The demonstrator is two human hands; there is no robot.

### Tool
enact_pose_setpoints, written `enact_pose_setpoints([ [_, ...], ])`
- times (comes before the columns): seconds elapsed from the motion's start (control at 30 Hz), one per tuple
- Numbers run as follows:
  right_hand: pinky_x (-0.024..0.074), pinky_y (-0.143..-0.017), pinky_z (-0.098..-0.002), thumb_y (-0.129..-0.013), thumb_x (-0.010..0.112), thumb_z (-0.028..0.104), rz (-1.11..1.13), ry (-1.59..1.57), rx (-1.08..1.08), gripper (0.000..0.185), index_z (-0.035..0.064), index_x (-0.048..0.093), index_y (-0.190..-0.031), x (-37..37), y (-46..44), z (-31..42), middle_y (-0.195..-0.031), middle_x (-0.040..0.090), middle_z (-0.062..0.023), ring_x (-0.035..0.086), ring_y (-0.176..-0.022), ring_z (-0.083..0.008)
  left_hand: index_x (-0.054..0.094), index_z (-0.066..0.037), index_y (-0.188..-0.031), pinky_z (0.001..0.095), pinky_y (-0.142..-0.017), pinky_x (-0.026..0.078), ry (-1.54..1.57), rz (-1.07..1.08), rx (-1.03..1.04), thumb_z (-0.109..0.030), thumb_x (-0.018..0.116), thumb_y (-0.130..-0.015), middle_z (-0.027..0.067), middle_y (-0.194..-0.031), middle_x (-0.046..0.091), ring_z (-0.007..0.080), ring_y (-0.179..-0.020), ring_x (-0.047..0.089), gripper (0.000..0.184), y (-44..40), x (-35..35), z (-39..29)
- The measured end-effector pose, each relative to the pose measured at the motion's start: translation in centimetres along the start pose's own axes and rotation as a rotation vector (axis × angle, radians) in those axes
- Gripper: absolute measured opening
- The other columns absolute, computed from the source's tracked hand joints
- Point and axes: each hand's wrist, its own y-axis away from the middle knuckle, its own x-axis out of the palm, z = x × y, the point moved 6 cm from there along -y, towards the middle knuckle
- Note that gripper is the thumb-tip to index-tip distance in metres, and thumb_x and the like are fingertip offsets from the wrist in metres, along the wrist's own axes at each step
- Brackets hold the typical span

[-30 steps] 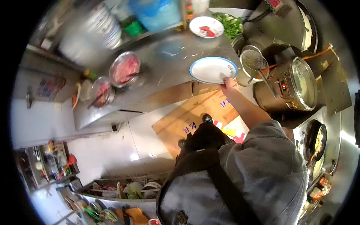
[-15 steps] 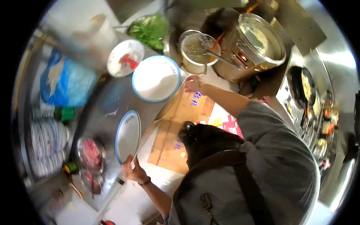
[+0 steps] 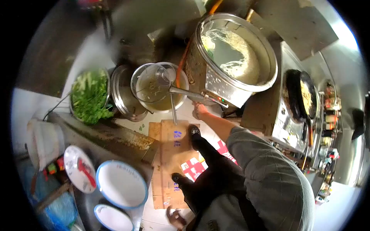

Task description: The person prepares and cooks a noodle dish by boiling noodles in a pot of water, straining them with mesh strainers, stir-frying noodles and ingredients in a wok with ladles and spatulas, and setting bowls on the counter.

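Observation:
My right hand (image 3: pixel 199 111) is stretched out beside the base of the big steel noodle pot (image 3: pixel 210 79), just below the handle of a wire strainer (image 3: pixel 150 86). Its fingers are small and partly hidden, so whether it grips anything does not show. The strainer and a ladle (image 3: pixel 173 107) rest across a white bucket (image 3: pixel 184 82) of cloudy liquid. Low in the view, my left hand (image 3: pixel 175 218) hangs with curved fingers apart, holding nothing. Beyond it, two blue-rimmed white dishes, a larger one (image 3: pixel 122 184) and a smaller one (image 3: pixel 112 218), sit on the metal counter (image 3: pixel 85 205).
A white plate with a red item (image 3: pixel 71 161) lies by the dishes. Leafy greens (image 3: pixel 90 92) fill a basin next to a steel pot (image 3: pixel 119 90). A wok with food (image 3: pixel 296 94) stands on the stove at right. Flattened cardboard (image 3: pixel 162 154) covers the floor.
The smaller dish, earlier tilted in my left hand, now sits on the counter with that hand away from it. The view has swung toward the noodle pot, and my right hand is away from the larger dish.

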Motion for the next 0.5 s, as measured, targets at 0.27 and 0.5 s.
enact_pose_setpoints([
  [0.27,0.0346,-0.098,-0.0313,-0.093,0.034,0.028,-0.283,0.185,0.256,0.039,0.0134,0.043,-0.127,11.7,-9.0,-2.5,-0.121,0.051,-0.0113,0.049,-0.111,-0.0197,0.04,0.005,-0.125,0.0377,-0.098,0.034,0.061,0.055,0.159,-0.022,0.043,-0.093,0.0233,-0.126,0.045,0.0347,-0.118,0.043,0.042,-29.9,35.2,-7.2],
  [0.5,0.0484,-0.054,-0.0322,-0.073,0.065,0.026,0.849,-0.995,0.316,0.028,0.0002,0.062,-0.083,6.9,-0.6,6.3,-0.059,0.059,-0.0091,0.058,-0.058,-0.0117,0.052,0.001,-0.111,0.0323,-0.07,0.05,1.038,0.995,-0.72,-0.028,0.055,-0.084,0.0135,-0.104,0.059,0.0218,-0.089,0.059,0.04,-37.5,46.5,-6.5],
])
